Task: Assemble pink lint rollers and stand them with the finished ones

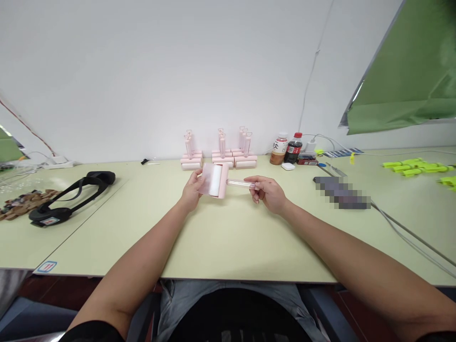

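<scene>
You've got 1 roller (pixel 223 184) in hand, mid-table, near side of the far rollers (pixel 223 148). Your L hand (pixel 192 190) grips its head at the left, fingers round the pale pink cover (pixel 207 179); your R hand (pixel 267 192) pinches the right end of the clear handle (pixel 241 184) b/w thumb & fingers. Both hands occupied, neither released.

Count: 1 white roll (pixel 215 179), 1 handle. Handle's long axis runs L–R, approx level, R end a touch nearer you; its L end meets the head's pink edge, can't tell if it's fixed in. Roll's long axis goes near–far, approx square to the handle, so head points L.

Far rollers: 3 groups by the wall, handles upright, approx 7 visible; overlap hides the exact no.

Far right: 2 bottles, 1 w/ brown drink (pixel 278 151) & 1 cola (pixel 293 150), plus 1 white case (pixel 288 166) just nearer. Right: 1 pixelated dark item (pixel 342 193), then several yellow pcs (pixel 415 166), no. unclear. Left: 1 black headset (pixel 73 202) beside a brown heap (pixel 30 203), too jumbled to count. All on 1 pale table (pixel 228 242).
</scene>
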`<action>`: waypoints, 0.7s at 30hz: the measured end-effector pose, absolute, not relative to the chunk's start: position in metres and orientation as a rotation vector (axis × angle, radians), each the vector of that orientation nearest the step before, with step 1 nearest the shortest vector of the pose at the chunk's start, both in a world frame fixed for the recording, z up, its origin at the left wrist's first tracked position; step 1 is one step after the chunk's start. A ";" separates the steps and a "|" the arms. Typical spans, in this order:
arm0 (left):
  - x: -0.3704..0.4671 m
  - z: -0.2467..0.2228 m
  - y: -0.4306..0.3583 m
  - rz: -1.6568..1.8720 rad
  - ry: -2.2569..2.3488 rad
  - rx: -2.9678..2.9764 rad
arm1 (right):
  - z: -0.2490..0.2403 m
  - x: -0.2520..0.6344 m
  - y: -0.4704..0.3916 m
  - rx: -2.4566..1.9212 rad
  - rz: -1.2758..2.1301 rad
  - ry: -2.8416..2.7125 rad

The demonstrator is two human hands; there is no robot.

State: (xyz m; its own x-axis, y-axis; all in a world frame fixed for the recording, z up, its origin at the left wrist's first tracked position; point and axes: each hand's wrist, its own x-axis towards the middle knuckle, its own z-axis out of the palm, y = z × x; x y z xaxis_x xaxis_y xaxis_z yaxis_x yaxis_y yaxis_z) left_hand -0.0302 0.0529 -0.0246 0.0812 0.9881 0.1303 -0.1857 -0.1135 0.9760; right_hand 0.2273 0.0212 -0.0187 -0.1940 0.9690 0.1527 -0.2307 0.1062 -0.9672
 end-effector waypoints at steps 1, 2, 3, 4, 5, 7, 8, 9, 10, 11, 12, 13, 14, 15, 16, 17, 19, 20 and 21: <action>-0.030 -0.025 0.053 1.303 0.949 1.210 | -0.019 0.228 0.021 -0.841 1.359 -1.254; -0.030 -0.025 0.053 1.299 0.943 1.212 | -0.019 0.228 0.022 -0.842 1.359 -1.254; -0.030 -0.025 0.053 1.296 0.934 1.211 | -0.019 0.228 0.022 -0.843 1.358 -1.252; -0.030 -0.025 0.052 1.293 0.923 1.208 | -0.019 0.228 0.022 -0.845 1.356 -1.249; -0.029 -0.025 0.052 1.290 0.914 1.206 | -0.020 0.229 0.022 -0.846 1.355 -1.246; -0.028 -0.025 0.051 1.280 0.911 1.206 | -0.020 0.229 0.023 -0.847 1.359 -1.242; -0.028 -0.025 0.051 1.272 0.916 1.207 | -0.020 0.228 0.023 -0.848 1.366 -1.240; -0.027 -0.025 0.050 1.261 0.919 1.210 | -0.020 0.228 0.023 -0.849 1.373 -1.239; -0.026 -0.025 0.049 1.250 0.917 1.211 | -0.020 0.228 0.022 -0.849 1.381 -1.238; -0.025 -0.026 0.048 1.238 0.910 1.211 | -0.021 0.227 0.022 -0.848 1.389 -1.239; -0.024 -0.027 0.047 1.226 0.898 1.210 | -0.021 0.227 0.022 -0.845 1.397 -1.242; -0.023 -0.027 0.046 1.215 0.882 1.209 | -0.022 0.227 0.022 -0.843 1.403 -1.246; -0.022 -0.028 0.046 1.208 0.866 1.206 | -0.023 0.227 0.022 -0.841 1.405 -1.249; -0.021 -0.029 0.046 1.203 0.851 1.202 | -0.023 0.227 0.022 -0.838 1.407 -1.252; -0.021 -0.030 0.046 1.199 0.838 1.199 | -0.024 0.227 0.022 -0.835 1.408 -1.255; -0.021 -0.030 0.046 1.198 0.828 1.197 | -0.024 0.227 0.023 -0.832 1.407 -1.256; -0.020 -0.030 0.045 1.195 0.824 1.200 | -0.025 0.227 0.023 -0.824 1.409 -1.260; -0.020 -0.030 0.045 1.190 0.831 1.206 | -0.025 0.227 0.023 -0.821 1.411 -1.261; -0.019 -0.030 0.044 1.183 0.841 1.216 | -0.026 0.227 0.023 -0.821 1.412 -1.261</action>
State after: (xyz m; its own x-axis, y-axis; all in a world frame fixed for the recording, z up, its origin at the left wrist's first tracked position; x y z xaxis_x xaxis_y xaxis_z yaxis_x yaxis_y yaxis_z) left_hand -0.0194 0.0440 -0.0298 0.2260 0.9682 0.1074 -0.2174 -0.0573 0.9744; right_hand 0.2273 0.0229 -0.0257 -0.2393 0.9611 0.1376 -0.2451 0.0774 -0.9664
